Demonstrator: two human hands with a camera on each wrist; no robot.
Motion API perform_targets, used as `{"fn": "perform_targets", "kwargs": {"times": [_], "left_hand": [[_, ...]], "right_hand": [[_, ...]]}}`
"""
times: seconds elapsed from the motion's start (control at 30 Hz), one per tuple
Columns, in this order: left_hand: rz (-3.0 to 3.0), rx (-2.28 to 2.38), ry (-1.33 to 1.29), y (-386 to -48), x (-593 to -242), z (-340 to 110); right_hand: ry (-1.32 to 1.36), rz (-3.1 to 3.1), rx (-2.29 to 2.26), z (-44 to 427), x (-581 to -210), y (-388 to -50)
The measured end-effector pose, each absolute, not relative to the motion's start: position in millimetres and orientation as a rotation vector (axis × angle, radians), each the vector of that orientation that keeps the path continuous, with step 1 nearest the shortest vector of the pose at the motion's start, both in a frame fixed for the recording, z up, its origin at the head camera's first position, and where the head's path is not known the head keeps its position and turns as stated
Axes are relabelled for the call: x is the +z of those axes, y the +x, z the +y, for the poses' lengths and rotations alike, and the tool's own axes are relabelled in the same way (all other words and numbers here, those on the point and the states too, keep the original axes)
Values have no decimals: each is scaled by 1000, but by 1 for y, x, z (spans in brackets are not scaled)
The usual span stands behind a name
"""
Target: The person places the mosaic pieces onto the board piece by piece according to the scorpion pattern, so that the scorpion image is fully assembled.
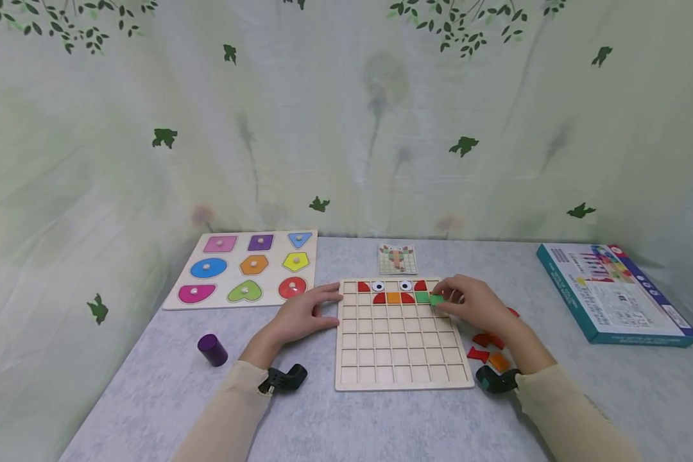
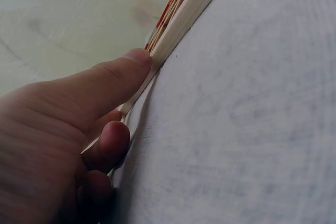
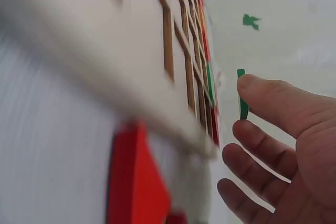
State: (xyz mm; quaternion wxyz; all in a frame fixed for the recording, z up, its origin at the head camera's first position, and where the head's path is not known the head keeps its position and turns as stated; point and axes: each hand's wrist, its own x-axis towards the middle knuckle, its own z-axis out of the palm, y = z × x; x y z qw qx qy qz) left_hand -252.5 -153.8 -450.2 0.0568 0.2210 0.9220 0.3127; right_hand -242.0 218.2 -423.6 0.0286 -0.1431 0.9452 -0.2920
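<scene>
A wooden grid board (image 1: 401,358) lies flat on the table, with red pieces, two eye tiles (image 1: 405,286), an orange square (image 1: 393,298) and a green square (image 1: 422,297) in its top two rows. Over the board's right side, my right hand (image 1: 475,303) pinches another green tile (image 3: 243,103) between thumb and index finger. In the right wrist view that tile is held edge-on, apart from the board. My left hand (image 1: 300,314) rests at the board's left edge, its thumb (image 2: 118,80) and fingers touching the rim. Behind the board is a small pattern card (image 1: 397,260).
Loose red pieces (image 1: 478,354) and an orange piece (image 1: 499,362) lie right of the board, under my right forearm. A shape puzzle board (image 1: 271,276) is at the back left, a purple cylinder (image 1: 212,350) before it. A flat box (image 1: 629,295) lies at right.
</scene>
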Motion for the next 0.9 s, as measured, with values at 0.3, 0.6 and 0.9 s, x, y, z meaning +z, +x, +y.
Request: {"fn": "perform_targets", "kwargs": {"times": [0.3,0.6,0.9], "left_hand": [[2814,918,695,-253,-452,-153],[2826,890,681,-252,-451,-152],[2839,887,676,-251,-450,-152]], "right_hand": [[-529,2896,-926,189,-422,-250],[-716,2873,-957,167,-420,-258],[-757,2822,-978,144,-417,-261]]}}
